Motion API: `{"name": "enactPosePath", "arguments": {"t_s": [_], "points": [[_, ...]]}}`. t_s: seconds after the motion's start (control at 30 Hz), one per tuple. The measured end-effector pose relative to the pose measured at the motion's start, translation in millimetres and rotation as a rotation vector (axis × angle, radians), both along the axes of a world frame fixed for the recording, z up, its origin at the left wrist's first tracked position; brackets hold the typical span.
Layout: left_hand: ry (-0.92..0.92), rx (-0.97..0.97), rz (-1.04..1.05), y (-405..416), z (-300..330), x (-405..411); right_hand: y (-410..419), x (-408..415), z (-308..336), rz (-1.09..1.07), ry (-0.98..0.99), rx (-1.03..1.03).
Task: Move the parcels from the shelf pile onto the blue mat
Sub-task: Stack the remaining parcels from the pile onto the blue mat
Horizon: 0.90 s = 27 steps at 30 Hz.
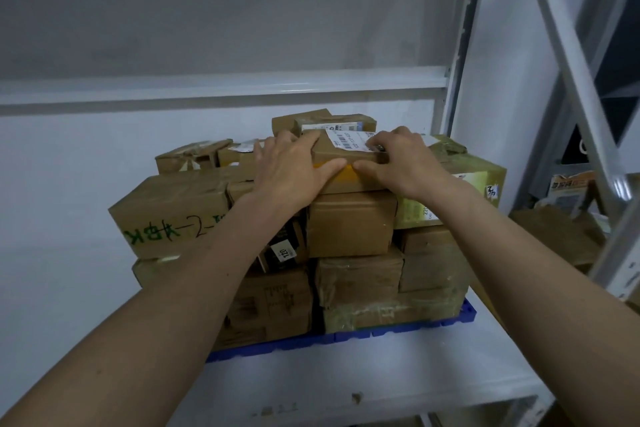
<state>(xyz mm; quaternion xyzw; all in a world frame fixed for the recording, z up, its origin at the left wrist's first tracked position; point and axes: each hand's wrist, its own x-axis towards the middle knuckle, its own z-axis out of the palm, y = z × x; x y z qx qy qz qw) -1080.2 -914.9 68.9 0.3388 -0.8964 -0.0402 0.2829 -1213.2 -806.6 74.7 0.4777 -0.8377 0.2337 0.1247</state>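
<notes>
A stack of brown cardboard parcels [349, 229] stands on a blue mat [398, 326] on a white shelf. Near the top of the stack lies a small flat parcel with a white barcode label [343, 149]. My left hand [294, 166] grips its left end, fingers over the top and thumb along the front edge. My right hand [401, 163] grips its right end the same way, fingers covering part of the label. Both thumbs nearly meet at the front, just above a yellow strip [348, 170] on the parcel below.
A large box with green handwriting [173, 218] sits at the stack's left, a greenish box [478, 170] at its right. The shelf's upper beam [221, 90] runs overhead, a grey upright post [464, 45] stands to the right. More parcels [568, 191] lie on the neighbouring rack.
</notes>
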Motion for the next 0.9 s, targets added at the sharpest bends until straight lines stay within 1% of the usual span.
{"name": "enactPosePath", "arguments": {"t_s": [0.07,0.1,0.2,0.3,0.37,0.47,0.5,0.57,0.63,0.67,0.7,0.77,0.83,0.9], "points": [[0.109,0.069,-0.011,0.0,6.3,14.3,0.7,7.9,2.0,-0.009,0.147,-0.072],[0.171,0.087,-0.003,-1.4,9.2,24.8,-0.6,15.4,3.5,0.021,0.208,-0.131],[0.286,0.106,0.058,-14.4,8.5,65.4,-16.4,47.8,-0.8,0.229,0.34,-0.248],[0.299,0.123,0.166,-28.1,-9.2,113.8,-36.6,90.9,-22.8,0.466,0.415,-0.283],[0.271,0.126,0.252,-33.7,-25.9,145.7,-46.7,119.3,-45.0,0.596,0.44,-0.27],[0.223,0.159,0.343,-39.5,-52.2,185.8,-61.8,152.4,-83.5,0.716,0.474,-0.2],[0.234,0.161,0.36,-40.7,-60.6,196.8,-65.9,161.3,-95.0,0.751,0.481,-0.191],[0.298,0.159,0.377,-43.4,-76.7,216.6,-73.3,177.0,-115.4,0.827,0.573,-0.175],[0.357,0.179,0.361,-48.3,-90.7,232.4,-79.6,192.3,-129.4,0.864,0.73,-0.095],[0.362,0.197,0.354,-52.6,-96.6,239.2,-84.2,199.5,-136.9,0.859,0.784,-0.036],[0.348,0.221,0.355,-58.6,-101.8,246.1,-90.0,207.3,-145.1,0.85,0.796,0.042],[0.284,0.294,0.371,-75.1,-110.0,261.3,-100.8,227.1,-157.1,0.818,0.701,0.239],[0.2,0.376,0.369,-94.4,-114.5,278.9,-115.9,247.0,-170.0,0.834,0.579,0.335],[0.137,0.454,0.334,-113.9,-117.3,295.4,-131.0,270.1,-178.7,0.808,0.601,0.428]]}}
